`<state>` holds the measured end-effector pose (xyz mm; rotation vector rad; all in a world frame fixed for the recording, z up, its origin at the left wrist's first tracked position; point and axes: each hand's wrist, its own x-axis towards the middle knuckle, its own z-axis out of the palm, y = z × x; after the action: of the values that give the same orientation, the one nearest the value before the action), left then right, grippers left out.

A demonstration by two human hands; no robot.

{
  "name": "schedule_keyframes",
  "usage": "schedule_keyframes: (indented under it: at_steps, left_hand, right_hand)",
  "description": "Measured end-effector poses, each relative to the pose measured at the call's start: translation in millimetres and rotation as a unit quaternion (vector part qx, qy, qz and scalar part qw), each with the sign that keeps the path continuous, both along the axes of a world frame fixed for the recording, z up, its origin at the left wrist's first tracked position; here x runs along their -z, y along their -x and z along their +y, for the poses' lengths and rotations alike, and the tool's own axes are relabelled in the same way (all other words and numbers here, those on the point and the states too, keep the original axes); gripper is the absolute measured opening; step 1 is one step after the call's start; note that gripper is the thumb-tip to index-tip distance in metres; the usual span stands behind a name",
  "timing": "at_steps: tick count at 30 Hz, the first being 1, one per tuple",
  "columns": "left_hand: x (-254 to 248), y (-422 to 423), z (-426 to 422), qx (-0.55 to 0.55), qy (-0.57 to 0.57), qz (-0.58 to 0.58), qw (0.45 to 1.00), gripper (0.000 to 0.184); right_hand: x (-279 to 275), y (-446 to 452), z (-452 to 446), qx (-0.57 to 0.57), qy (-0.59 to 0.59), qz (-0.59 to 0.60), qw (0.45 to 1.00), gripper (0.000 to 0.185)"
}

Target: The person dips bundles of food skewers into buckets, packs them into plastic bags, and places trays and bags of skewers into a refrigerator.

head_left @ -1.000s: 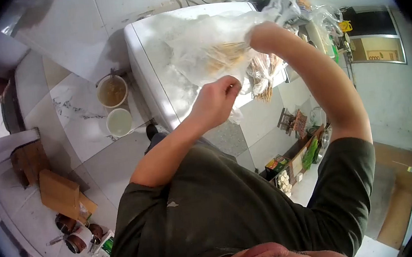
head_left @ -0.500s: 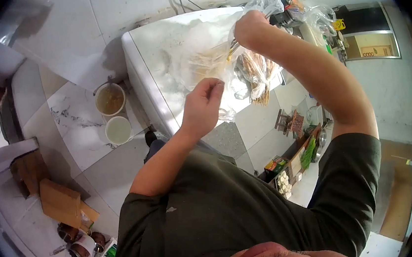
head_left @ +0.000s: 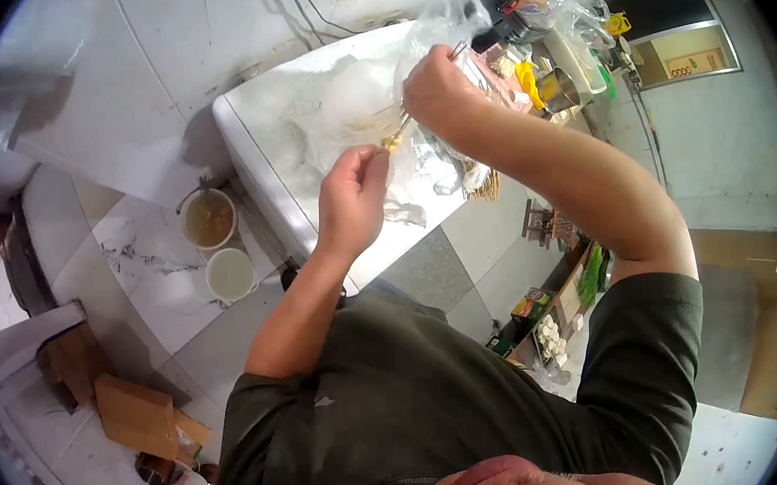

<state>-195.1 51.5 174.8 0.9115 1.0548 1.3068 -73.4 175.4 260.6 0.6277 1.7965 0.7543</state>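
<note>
My right hand is closed around a slim metal tool that sticks out on both sides of the fist. A small yellowish piece is at the tool's lower end, close to the fingertips of my left hand. Thumb and fingers of that left hand are pinched together; what they hold, if anything, is too small to make out. Under both hands lies clear plastic bagging on a white-topped surface. A bundle of thin sticks in plastic is partly hidden below my right forearm.
Right of the work surface stand a metal cup, a yellow item and a pale tray. Two buckets, one with brownish liquid and one with pale liquid, stand on the floor to the left. Cardboard lies lower left.
Both hands have shifted left in view, and my right hand has come down closer to my left. The stick bundle is now more covered by my forearm. The camera view has also shifted.
</note>
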Motion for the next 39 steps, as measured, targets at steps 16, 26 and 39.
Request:
schedule_keyframes:
  at_steps: [16, 26, 39]
  left_hand:
    - [-19, 10, 24, -0.118, -0.18, 0.355, 0.91, 0.023]
    - [-4, -48, 50, -0.018, -0.293, 0.417, 0.86, 0.028]
    - [55, -73, 127, 0.033, -0.275, 0.279, 0.919, 0.017]
  right_hand:
    - [-18, -11, 6, 0.062, 0.023, 0.061, 0.996, 0.013]
    - [-23, -9, 10, 0.038, 0.032, 0.154, 0.987, 0.013]
    - [-84, -32, 16, 0.097, 0.062, 0.335, 0.935, 0.05]
